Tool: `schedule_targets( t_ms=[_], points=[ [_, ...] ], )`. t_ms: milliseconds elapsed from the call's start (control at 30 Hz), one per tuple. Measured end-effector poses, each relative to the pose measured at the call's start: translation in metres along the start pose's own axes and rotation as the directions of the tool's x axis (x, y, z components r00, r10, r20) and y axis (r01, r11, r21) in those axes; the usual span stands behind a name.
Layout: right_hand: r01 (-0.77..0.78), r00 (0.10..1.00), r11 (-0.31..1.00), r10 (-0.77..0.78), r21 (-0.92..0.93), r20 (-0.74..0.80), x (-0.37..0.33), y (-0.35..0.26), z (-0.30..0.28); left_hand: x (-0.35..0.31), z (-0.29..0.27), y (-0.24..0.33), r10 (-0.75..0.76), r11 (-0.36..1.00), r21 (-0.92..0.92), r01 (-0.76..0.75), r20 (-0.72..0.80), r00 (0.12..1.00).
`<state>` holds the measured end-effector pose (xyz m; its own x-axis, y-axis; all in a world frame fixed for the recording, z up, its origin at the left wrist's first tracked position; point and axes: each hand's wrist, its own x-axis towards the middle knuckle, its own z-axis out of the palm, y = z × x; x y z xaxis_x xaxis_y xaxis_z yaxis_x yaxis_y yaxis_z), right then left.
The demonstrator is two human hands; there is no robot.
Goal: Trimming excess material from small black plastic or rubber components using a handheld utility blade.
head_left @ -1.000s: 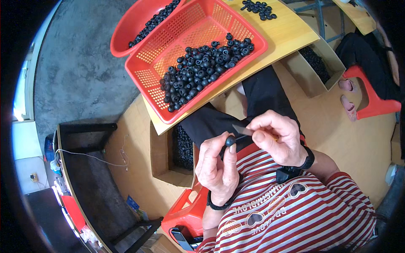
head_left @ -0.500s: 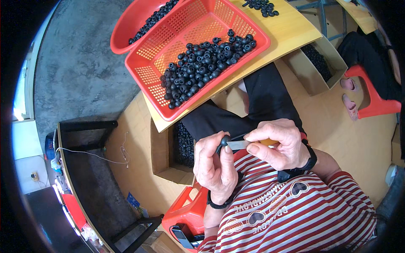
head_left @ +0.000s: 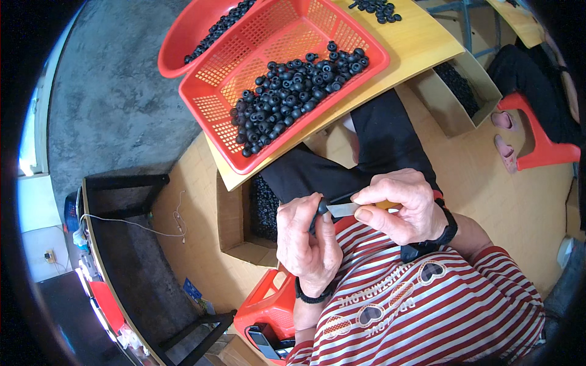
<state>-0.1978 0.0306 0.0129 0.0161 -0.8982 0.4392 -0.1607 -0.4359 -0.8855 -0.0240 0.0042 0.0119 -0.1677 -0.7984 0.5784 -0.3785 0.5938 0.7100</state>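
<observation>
Between the thumb and fingers of my left hand (head_left: 306, 244) is a small round black rubber-like part (head_left: 322, 207). My right hand (head_left: 403, 207) grips a knife by its yellow handle (head_left: 387, 205). The knife's flat pale blade (head_left: 343, 210) points left, its tip at the black part's edge; whether it touches I cannot tell. Both hands are above my lap. Beyond them, a red plastic basket (head_left: 210, 119) sits on the yellow table (head_left: 421, 43), with a heap of similar black parts (head_left: 293, 91) in it.
A red basin (head_left: 174, 49) with black pieces stands behind the basket. More small black parts (head_left: 381, 11) lie at the table's far edge. Open cardboard boxes of black pieces are below, one left (head_left: 235, 241), one right (head_left: 427, 91). Another person's leg (head_left: 519, 79) shows by a red stool (head_left: 534, 131).
My left hand has shifted slightly left with the black part, turning it a little. The knife in my right hand has barely moved, and more of its blade tip shows.
</observation>
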Motion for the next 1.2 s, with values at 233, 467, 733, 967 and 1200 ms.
schedule_targets(
  t_ms=[233,467,733,967,1200],
  points=[
    [0.024,1.000,0.999,-0.024,-0.032,0.000,0.000,0.004,-0.001,0.001,-0.005,0.001,-0.054,0.998,-0.040,0.058,0.098,0.994],
    [-0.225,0.928,0.951,0.276,0.213,-0.250,-0.001,0.027,0.002,-0.006,0.003,0.011,-0.183,0.903,-0.363,0.228,0.155,0.971],
    [-0.070,0.995,0.993,0.077,0.095,-0.066,-0.003,0.003,-0.003,-0.005,0.006,0.005,-0.251,0.855,-0.455,0.250,0.061,0.966],
    [0.109,0.994,0.994,-0.108,0.012,-0.032,-0.002,0.006,0.000,-0.006,0.006,0.004,-0.250,0.883,-0.407,0.234,0.014,0.968],
    [0.155,0.988,0.987,-0.155,-0.045,0.000,0.001,0.005,-0.001,-0.006,0.004,0.001,-0.208,0.924,-0.324,0.202,0.018,0.978]
  ],
)
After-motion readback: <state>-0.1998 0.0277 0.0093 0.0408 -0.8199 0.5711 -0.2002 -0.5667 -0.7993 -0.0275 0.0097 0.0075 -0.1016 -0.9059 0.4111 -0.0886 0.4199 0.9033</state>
